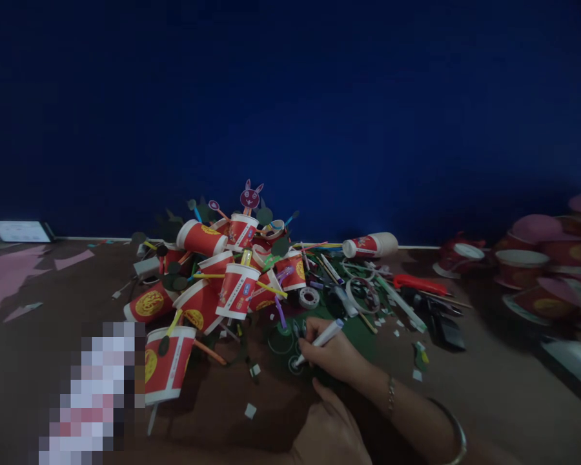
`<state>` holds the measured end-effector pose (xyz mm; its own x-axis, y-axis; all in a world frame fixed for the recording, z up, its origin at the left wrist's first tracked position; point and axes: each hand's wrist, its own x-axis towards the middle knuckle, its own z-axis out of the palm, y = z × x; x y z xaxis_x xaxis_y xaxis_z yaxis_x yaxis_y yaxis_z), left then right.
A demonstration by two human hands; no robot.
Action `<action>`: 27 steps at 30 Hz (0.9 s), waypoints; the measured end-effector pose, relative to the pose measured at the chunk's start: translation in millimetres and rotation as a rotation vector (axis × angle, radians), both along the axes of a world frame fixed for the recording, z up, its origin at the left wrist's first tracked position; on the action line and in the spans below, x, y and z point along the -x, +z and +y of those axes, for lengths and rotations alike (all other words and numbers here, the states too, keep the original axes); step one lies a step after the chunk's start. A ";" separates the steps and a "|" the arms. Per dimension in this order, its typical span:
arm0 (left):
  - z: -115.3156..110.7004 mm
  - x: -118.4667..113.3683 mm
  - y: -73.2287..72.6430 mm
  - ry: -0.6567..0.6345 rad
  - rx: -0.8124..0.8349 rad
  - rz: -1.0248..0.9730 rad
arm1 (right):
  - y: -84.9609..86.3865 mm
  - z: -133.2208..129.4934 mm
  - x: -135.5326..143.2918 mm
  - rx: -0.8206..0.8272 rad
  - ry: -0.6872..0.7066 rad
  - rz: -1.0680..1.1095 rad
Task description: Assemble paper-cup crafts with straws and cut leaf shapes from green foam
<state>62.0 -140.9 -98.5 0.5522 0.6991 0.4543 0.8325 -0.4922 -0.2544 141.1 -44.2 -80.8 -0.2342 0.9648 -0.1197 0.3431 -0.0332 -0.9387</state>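
A white marker (322, 342) with a bluish end is held in my right hand (339, 355), its fingers closed round the barrel. The tip touches a small white outlined circle on a dark green sheet (358, 336). Beside it the sheet carries a larger white circle and ear-like outlines. My left hand (332, 429) rests just below, one finger stretched toward the sheet near the tip; its other fingers are mostly hidden. To the left lies a heap of red-and-white paper cups (238, 290) with coloured sticks. A rabbit-face cutout (250, 197) tops the heap.
A tape roll (309, 298), clear tape rings (363, 294), a red tool (420, 284) and a black object (445, 326) lie behind and right. Stacked cups (370, 245) lie at the wall. More cups (521, 265) stand far right. Pink paper (4, 278) and a lit screen (20, 230) are left.
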 end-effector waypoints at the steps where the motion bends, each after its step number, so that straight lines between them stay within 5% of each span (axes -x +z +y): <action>1: 0.4 0.8 1.1 -0.017 -0.015 0.014 | 0.3 -0.1 0.0 0.006 -0.002 0.006; 13: 0.8 2.3 -15.8 -0.031 -0.006 0.032 | -0.2 0.6 0.3 -0.017 0.006 0.003; 21: -0.5 -1.2 -10.0 0.032 0.008 0.007 | 2.4 0.1 0.7 -0.008 -0.002 -0.007; 27: 1.7 1.0 15.3 0.048 -0.033 -0.029 | 0.0 0.4 1.8 0.008 0.000 -0.004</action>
